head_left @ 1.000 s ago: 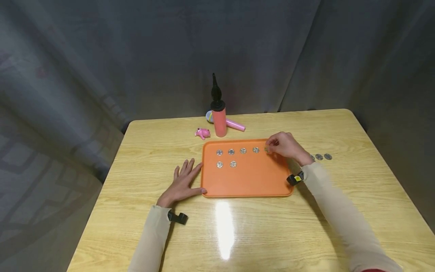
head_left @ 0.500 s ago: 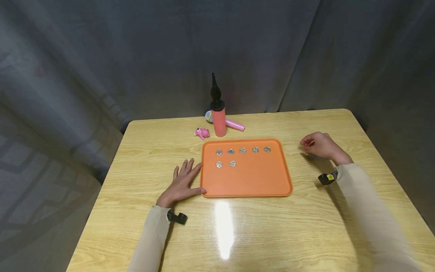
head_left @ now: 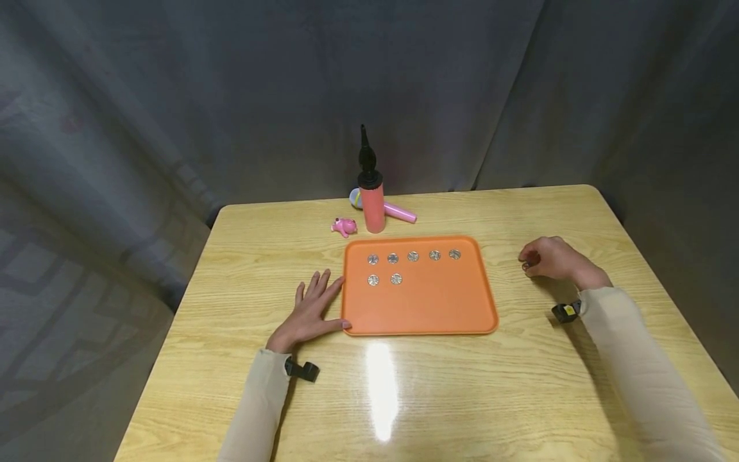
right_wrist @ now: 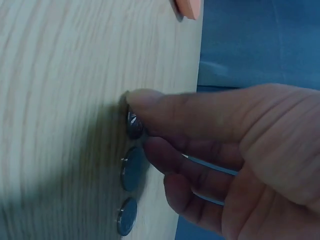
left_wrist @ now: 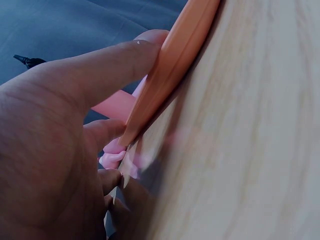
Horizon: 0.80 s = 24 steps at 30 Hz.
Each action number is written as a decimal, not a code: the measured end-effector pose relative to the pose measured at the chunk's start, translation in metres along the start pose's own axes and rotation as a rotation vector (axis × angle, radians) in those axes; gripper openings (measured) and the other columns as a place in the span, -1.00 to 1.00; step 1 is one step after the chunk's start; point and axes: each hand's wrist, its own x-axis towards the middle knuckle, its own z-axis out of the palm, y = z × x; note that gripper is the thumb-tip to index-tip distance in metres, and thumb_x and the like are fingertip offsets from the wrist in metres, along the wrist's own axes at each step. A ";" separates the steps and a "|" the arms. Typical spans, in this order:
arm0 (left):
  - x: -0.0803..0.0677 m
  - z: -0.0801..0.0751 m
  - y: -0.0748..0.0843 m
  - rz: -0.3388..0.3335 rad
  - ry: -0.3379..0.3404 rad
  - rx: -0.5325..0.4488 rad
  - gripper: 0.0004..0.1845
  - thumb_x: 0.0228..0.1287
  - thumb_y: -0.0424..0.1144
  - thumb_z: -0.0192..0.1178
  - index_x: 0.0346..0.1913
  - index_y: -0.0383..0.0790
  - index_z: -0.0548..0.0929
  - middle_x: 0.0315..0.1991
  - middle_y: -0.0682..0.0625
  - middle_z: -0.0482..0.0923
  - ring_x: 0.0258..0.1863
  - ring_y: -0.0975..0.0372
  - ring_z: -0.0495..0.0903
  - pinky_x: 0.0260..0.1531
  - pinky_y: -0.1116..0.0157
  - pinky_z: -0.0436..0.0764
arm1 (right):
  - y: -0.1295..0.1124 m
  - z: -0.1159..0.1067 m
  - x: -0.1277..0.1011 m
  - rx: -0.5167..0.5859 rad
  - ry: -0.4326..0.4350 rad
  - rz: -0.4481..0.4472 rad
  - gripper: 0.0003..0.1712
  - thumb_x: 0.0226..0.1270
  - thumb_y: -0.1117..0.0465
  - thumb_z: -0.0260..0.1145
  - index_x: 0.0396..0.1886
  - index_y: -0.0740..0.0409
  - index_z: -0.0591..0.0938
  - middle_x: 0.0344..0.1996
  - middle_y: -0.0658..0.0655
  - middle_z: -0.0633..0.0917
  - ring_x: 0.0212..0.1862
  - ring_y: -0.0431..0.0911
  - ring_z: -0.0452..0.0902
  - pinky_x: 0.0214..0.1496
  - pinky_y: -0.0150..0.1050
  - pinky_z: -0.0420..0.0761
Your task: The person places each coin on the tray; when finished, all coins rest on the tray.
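My left hand (head_left: 308, 316) lies with fingers spread beside the orange tray (head_left: 439, 314), thumb and forefinger touching its left rim. On the tray lie silver coins: several in an upper row (head_left: 412, 256), and two below, one of them a coin (head_left: 396, 279) on the right. To the right of the tray, my right hand (head_left: 557, 260) pinches a coin (right_wrist: 134, 122) between thumb and forefinger at the tabletop. Two more coins, the nearer a coin (right_wrist: 132, 169) and the farther a coin (right_wrist: 127, 216), lie in line with it; the hand hides them in the head view.
Behind the tray an air pump (head_left: 374, 208) with a red body and black nozzle stands upright. A pink stick-like toy (head_left: 400, 212) lies behind it, and a small pink figure (head_left: 344, 226) sits to its left. A grey curtain (head_left: 439, 96) hangs behind the table (head_left: 450, 391).
My right hand has let go of a coin at the right end of the tray's upper row, moved right off the tray and come down on another coin. The left hand has not moved.
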 end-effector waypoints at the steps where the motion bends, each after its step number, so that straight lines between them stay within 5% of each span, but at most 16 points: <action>1: 0.000 0.000 0.000 0.000 0.000 0.002 0.06 0.18 0.23 0.33 0.62 0.10 -0.01 0.66 -0.16 -0.35 0.65 -0.10 -0.44 0.50 -0.27 -0.49 | 0.000 0.000 0.000 -0.007 0.001 -0.004 -0.73 0.07 0.43 0.49 -0.18 0.40 0.71 -0.33 0.23 0.76 -0.27 -0.04 0.63 -0.23 -0.16 0.62; 14: 0.000 0.000 -0.001 0.003 0.004 0.011 0.06 0.17 0.24 0.33 0.62 0.10 -0.01 0.66 -0.16 -0.34 0.65 -0.11 -0.44 0.50 -0.28 -0.47 | -0.004 0.006 0.007 -0.078 0.093 -0.021 -0.84 0.09 0.49 0.43 -0.29 0.36 0.72 -0.34 0.27 0.75 -0.29 0.02 0.62 -0.16 0.03 0.64; 24: 0.000 0.000 -0.002 0.010 0.004 0.005 0.05 0.18 0.23 0.33 0.62 0.08 0.00 0.66 -0.18 -0.33 0.65 -0.12 -0.43 0.50 -0.28 -0.47 | -0.003 0.002 0.011 -0.016 0.123 0.011 -0.89 0.15 0.41 0.45 -0.30 0.32 0.73 -0.36 0.24 0.77 -0.31 -0.02 0.63 -0.19 -0.06 0.61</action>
